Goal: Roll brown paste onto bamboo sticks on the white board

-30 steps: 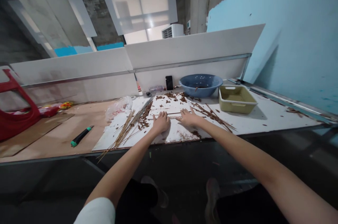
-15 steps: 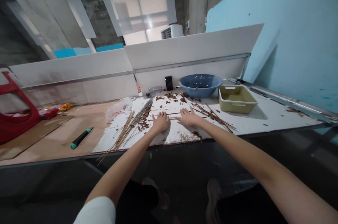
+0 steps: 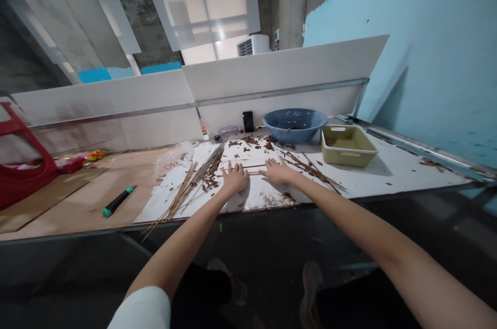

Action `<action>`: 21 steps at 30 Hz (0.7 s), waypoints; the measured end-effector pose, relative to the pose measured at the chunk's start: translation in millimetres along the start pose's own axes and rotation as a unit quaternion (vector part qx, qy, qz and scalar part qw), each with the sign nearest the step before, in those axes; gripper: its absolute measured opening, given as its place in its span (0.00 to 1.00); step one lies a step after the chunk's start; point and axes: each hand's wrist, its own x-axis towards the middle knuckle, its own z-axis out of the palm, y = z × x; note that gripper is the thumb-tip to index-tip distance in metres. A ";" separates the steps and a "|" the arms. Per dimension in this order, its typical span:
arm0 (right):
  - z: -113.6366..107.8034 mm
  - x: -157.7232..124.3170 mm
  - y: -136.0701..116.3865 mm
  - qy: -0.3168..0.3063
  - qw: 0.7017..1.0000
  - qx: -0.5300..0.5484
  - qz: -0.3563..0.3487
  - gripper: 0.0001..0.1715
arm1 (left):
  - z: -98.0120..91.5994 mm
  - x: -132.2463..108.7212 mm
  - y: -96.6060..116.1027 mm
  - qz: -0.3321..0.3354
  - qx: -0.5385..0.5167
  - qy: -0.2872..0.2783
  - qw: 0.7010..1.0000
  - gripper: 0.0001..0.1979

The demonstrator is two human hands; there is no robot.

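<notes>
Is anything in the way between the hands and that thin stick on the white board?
Nothing visible is. The left hand and right hand lie flat and open, fingers right over the thin stick on the white board; brown crumbs lie scattered around.

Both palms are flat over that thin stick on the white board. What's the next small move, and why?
Probably roll the thin stick a little toward the body under both palms. The left hand and right hand lie flat and open across it, gripping nothing, and loose brown crumbs lie on the white board on that side.
</notes>
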 end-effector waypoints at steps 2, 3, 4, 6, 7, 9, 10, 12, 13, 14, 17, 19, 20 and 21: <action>-3.7 2.1 -0.2 0.014 1.000 -0.008 -0.008 0.45 | -4.2 3.6 3.9 -0.008 -0.002 0.008 1.000 0.37; -2.6 -0.1 0.2 0.023 0.999 -0.021 -0.021 0.44 | -3.4 2.6 4.2 -0.008 0.001 0.017 1.000 0.36; 0.3 -4.2 1.2 0.034 0.998 -0.037 -0.037 0.43 | -1.0 -0.1 3.0 -0.004 0.007 0.026 1.000 0.36; 9.2 -14.9 4.5 0.051 0.994 -0.070 -0.068 0.38 | 6.8 -8.5 -3.0 0.015 0.021 0.039 0.999 0.36; 13.5 -19.4 6.7 0.059 0.992 -0.080 -0.076 0.36 | 10.5 -12.5 -6.9 0.025 0.027 0.040 0.999 0.35; 17.5 -22.2 10.4 0.065 0.990 -0.088 -0.083 0.32 | 14.1 -16.0 -13.0 0.030 0.032 0.035 0.998 0.36; 16.4 -20.1 11.5 0.059 0.991 -0.090 -0.085 0.31 | 13.2 -15.1 -14.0 0.025 0.030 0.031 0.999 0.36; 9.4 -10.7 11.5 0.043 0.993 -0.079 -0.074 0.32 | 6.8 -8.6 -11.2 0.011 0.019 0.020 1.000 0.37; 5.2 -5.2 10.5 0.038 0.996 -0.064 -0.056 0.33 | 2.9 -4.4 -8.0 0.004 0.011 0.014 1.000 0.37; 1.6 -0.5 9.3 0.037 0.998 -0.045 -0.034 0.36 | -0.5 -0.7 -4.4 -0.006 0.003 0.009 1.000 0.37; 1.1 0.8 5.9 0.047 0.999 -0.013 0.006 0.43 | -1.5 1.1 3.0 -0.029 -0.016 0.008 0.999 0.37; 9.1 -8.8 5.8 0.055 0.998 -0.026 -0.013 0.42 | 5.5 -6.3 1.8 -0.022 -0.011 0.021 0.999 0.37; 14.0 -14.7 6.5 0.059 0.997 -0.034 -0.026 0.42 | 9.9 -10.7 -0.3 -0.013 -0.005 0.026 1.000 0.37; 18.2 -19.8 7.5 0.062 0.997 -0.037 -0.034 0.42 | 14.0 -14.3 -2.9 -0.004 0.003 0.029 1.000 0.37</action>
